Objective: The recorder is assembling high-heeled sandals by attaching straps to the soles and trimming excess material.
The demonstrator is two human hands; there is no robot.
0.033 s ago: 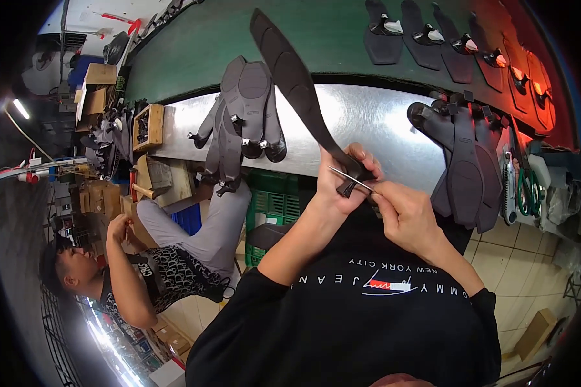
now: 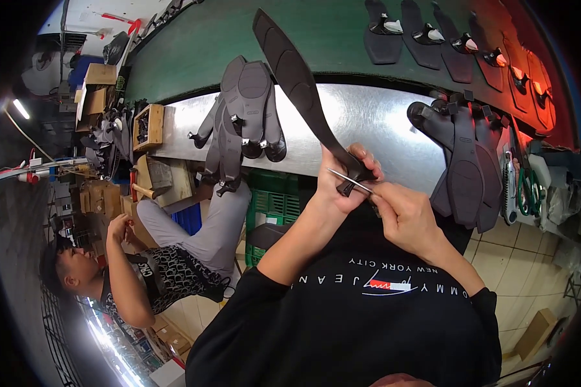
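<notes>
My left hand point(image 2: 345, 180) is closed around the narrow black end of a long dark grey padded piece point(image 2: 297, 77). The broad part of that piece rises away from me, tilted up to the left over the bench. In my right hand point(image 2: 403, 213), thumb and fingers pinch a thin metal rod point(image 2: 350, 178). The rod lies across the black end, over my left palm. Its grip end is hidden by my right fingers.
Similar dark pieces lie stacked on the metal bench point(image 2: 348, 106) at left point(image 2: 248, 90) and right point(image 2: 468, 155). More sit on the green surface point(image 2: 206, 45) beyond. Green-handled scissors point(image 2: 530, 190) hang at right. A seated person point(image 2: 168, 271) is at left, near a green crate point(image 2: 274, 206).
The padded piece's far end has shifted very slightly to the right. Both hands keep their grips.
</notes>
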